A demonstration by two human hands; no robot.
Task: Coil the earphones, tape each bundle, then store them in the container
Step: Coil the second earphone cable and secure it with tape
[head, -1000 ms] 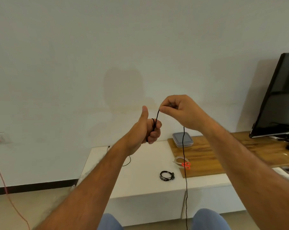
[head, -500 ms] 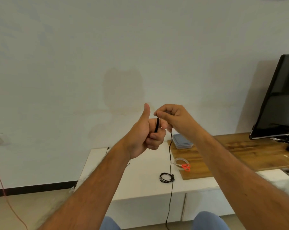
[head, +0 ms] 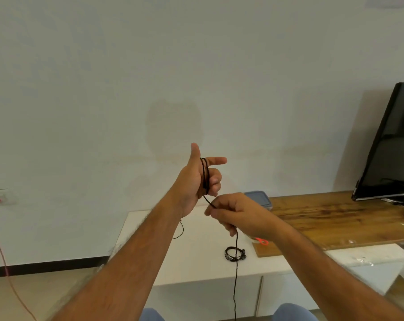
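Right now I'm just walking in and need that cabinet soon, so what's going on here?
A person is coiling a black earphone cable. Loops of it sit around the fingers of the raised left hand, while the right hand pinches the cable just below; the rest hangs toward the floor. One finished bundle lies on the white cabinet, not yet stored. The lidded container sits on the wooden board behind the right hand.
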